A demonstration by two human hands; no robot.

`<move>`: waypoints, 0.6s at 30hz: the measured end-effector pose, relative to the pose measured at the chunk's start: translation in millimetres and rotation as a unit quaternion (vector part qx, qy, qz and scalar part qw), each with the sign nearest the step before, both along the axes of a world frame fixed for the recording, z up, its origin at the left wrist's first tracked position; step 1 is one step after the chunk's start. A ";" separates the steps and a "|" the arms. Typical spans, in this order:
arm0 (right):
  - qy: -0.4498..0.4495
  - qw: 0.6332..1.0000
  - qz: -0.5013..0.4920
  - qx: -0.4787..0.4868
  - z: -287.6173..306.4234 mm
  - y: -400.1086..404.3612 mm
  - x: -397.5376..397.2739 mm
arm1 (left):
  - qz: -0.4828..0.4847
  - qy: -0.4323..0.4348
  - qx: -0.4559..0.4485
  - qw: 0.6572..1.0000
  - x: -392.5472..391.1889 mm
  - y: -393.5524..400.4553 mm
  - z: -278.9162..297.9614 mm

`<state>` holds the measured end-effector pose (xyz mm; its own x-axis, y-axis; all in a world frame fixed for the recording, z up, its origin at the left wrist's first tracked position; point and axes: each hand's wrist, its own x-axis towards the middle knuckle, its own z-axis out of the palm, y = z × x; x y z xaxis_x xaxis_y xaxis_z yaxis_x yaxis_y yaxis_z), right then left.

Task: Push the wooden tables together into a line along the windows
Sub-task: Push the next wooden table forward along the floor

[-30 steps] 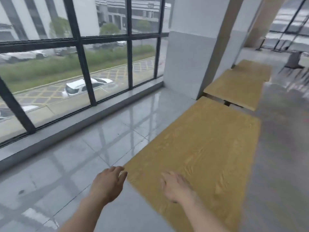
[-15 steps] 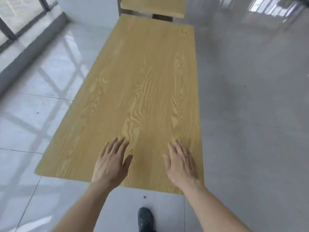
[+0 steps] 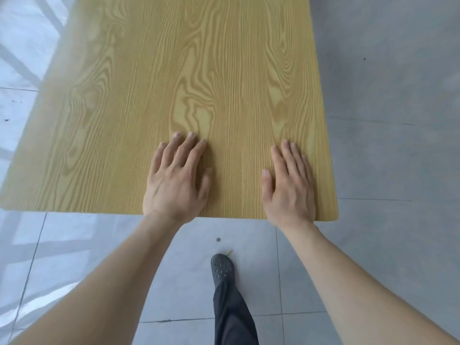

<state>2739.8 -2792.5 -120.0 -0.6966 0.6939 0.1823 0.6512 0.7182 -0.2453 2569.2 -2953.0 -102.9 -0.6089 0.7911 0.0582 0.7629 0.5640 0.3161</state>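
Now the wooden tabletop (image 3: 189, 78) fills the upper and middle part of the view, with pale yellow grain lines that run away from the person. Its near short edge lies across the picture just in front of the wrists, and its near right corner is rounded. Both hands lie flat on it, palms down, close to this near edge. The left hand (image 3: 175, 180) is open with the fingers (image 3: 191, 148) a little spread, and it rests near the middle of the edge. The right hand (image 3: 288, 183) is open too, with the fingers held together and the thumb apart, and it rests close to the right corner. Neither hand grips anything; they only touch the flat surface. The two bare forearms reach in from the bottom corners. Between them, below the edge, one dark shoe with small holes (image 3: 222, 268) stands on the floor (image 3: 388, 150), with a dark trouser leg (image 3: 234, 317) behind it. This floor is of shiny grey tiles, brighter on the left side, and a small round dark spot (image 3: 218, 239) lies on it just before the shoe
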 end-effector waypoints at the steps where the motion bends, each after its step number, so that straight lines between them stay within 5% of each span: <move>1: 0.003 1.000 0.000 0.000 -0.2 -0.8 -0.1 | -0.001 -0.001 0.000 1.000 -0.1 -1.3 0.1; 18: 0.008 1.000 0.001 0.016 0.2 24.8 -17.7 | 0.000 0.004 -0.005 1.000 -18.7 21.1 1.9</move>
